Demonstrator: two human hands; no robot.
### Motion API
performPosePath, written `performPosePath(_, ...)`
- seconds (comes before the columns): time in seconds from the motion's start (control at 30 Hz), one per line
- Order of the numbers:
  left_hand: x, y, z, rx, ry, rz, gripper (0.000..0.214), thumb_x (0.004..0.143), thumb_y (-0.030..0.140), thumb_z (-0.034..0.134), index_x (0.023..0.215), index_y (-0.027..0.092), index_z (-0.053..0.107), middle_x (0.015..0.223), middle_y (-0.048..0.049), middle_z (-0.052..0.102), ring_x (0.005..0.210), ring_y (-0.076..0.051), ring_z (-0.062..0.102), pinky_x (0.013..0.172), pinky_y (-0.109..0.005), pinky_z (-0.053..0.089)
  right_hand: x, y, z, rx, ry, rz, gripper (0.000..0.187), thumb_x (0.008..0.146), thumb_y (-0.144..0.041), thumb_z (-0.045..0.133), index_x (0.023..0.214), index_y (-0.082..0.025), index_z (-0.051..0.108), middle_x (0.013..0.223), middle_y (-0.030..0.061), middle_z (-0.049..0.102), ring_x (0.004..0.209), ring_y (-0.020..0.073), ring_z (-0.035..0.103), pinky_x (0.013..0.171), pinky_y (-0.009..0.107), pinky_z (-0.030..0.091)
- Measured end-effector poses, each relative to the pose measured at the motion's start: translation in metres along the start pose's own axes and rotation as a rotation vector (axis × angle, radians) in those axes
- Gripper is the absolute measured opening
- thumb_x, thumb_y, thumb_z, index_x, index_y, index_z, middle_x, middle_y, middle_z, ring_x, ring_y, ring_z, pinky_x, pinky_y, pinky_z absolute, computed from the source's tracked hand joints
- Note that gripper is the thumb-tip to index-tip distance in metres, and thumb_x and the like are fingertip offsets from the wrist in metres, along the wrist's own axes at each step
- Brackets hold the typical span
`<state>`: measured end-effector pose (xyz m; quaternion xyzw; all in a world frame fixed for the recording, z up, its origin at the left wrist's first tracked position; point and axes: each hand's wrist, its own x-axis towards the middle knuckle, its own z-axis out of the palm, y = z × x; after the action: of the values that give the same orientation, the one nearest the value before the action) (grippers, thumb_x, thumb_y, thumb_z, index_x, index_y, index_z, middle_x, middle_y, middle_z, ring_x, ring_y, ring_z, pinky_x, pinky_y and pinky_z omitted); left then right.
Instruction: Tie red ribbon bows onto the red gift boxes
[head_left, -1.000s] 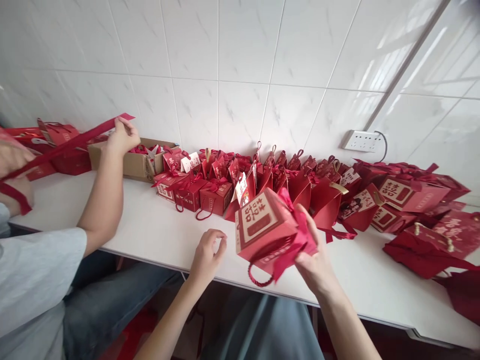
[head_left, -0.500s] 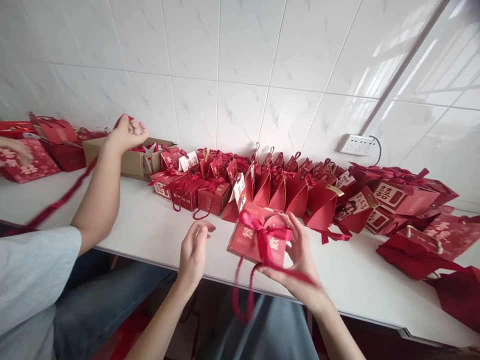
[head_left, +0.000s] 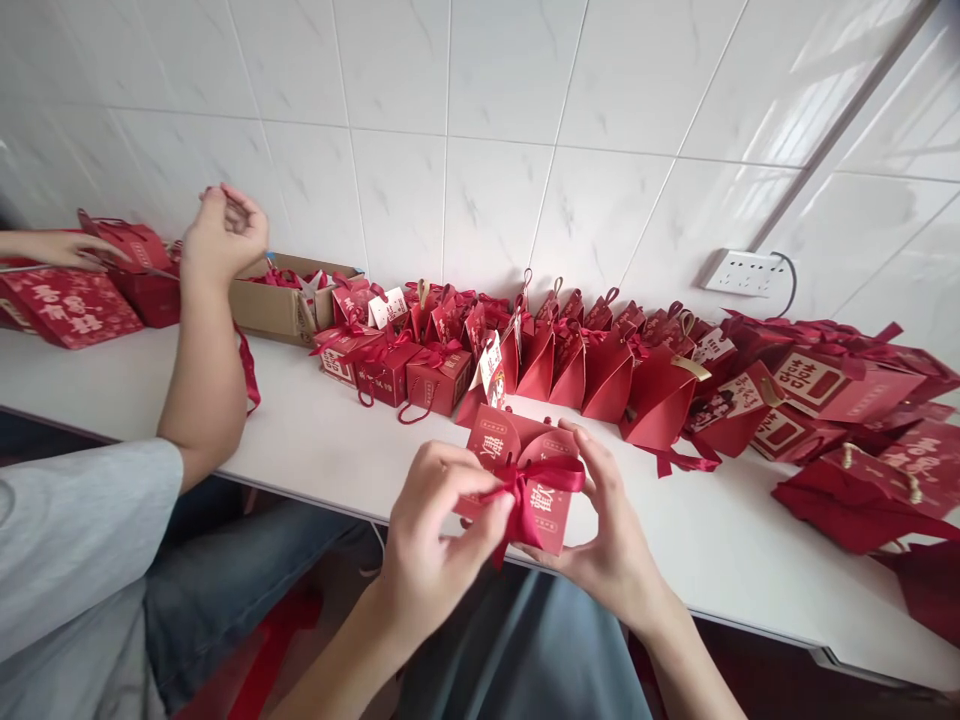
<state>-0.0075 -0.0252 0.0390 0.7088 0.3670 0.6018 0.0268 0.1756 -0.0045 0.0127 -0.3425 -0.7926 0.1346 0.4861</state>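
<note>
Now pinching the satin ribbon bow (head_left: 555, 472) near its knot, between thumb and forefinger of the left hand (head_left: 439, 550), after hovering free beside it half a second ago; hard to tell whether on a loop or a tail. Gripping the small red gift box (head_left: 553, 520) in the right hand (head_left: 619, 545), with fingers spread around its side and lower edge. Held over the near edge of the white bench (head_left: 720, 540), bow side toward the viewer. Hence both hands engaged with one box, and probably better control of the ribbon than with the right alone.

Farther back, standing on the bench: bow-tied boxes (head_left: 439, 380), tapered red boxes (head_left: 607, 385) and, at right, a heap of printed boxes (head_left: 847, 385). Off to the left, near a cardboard carton (head_left: 262, 312), a co-worker's hand (head_left: 229, 235), raised and curled. Behind everything, a tiled wall (head_left: 495, 70) with a socket strip (head_left: 742, 273).
</note>
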Motion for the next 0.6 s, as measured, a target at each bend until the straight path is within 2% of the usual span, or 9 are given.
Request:
performPosePath(0.07, -0.002, 0.009, 0.0, 0.045, -0.018, 0.115, 0.008, 0.082, 0.011, 0.059, 0.085, 0.019, 0.058, 0.078, -0.0009, 0.052, 0.074, -0.013, 0.053, 0.067, -0.026, 0.047, 0.0, -0.002, -0.001, 0.013, 0.032, -0.01, 0.09, 0.074, -0.03, 0.073, 0.145, -0.033, 0.017, 0.146, 0.0114, 0.032, 0.135, 0.0314, 0.033, 0.104, 0.054, 0.04)
performPosePath(0.17, -0.004, 0.018, 0.001, 0.103, 0.004, 0.202, 0.008, 0.082, 0.011, 0.06, 0.084, 0.018, 0.062, 0.075, -0.0008, 0.048, 0.074, -0.014, 0.049, 0.073, -0.032, 0.048, -0.001, -0.005, -0.003, 0.031, 0.067, -0.039, 0.089, 0.075, -0.032, 0.073, 0.145, -0.033, 0.018, 0.145, 0.0101, 0.032, 0.135, 0.0314, 0.032, 0.105, 0.055, 0.038)
performPosePath(0.37, -0.006, 0.03, 0.001, 0.151, 0.007, 0.248, 0.008, 0.082, 0.012, 0.061, 0.082, 0.018, 0.067, 0.073, 0.0, 0.051, 0.071, -0.012, 0.05, 0.084, -0.038, 0.043, -0.002, -0.013, -0.006, 0.083, 0.093, -0.096, 0.089, 0.075, -0.033, 0.073, 0.146, -0.031, 0.019, 0.147, 0.009, 0.03, 0.136, 0.0302, 0.03, 0.109, 0.053, 0.035)
performPosePath(0.6, -0.003, 0.041, -0.001, 0.209, 0.012, 0.275, 0.009, 0.084, 0.017, 0.061, 0.081, 0.021, 0.068, 0.065, 0.0026, 0.056, 0.067, -0.011, 0.052, 0.084, -0.036, 0.043, -0.004, -0.017, -0.009, 0.112, 0.117, -0.095, 0.094, 0.071, -0.024, 0.077, 0.145, -0.031, 0.019, 0.147, 0.0108, 0.03, 0.136, 0.0326, 0.029, 0.106, 0.057, 0.035)
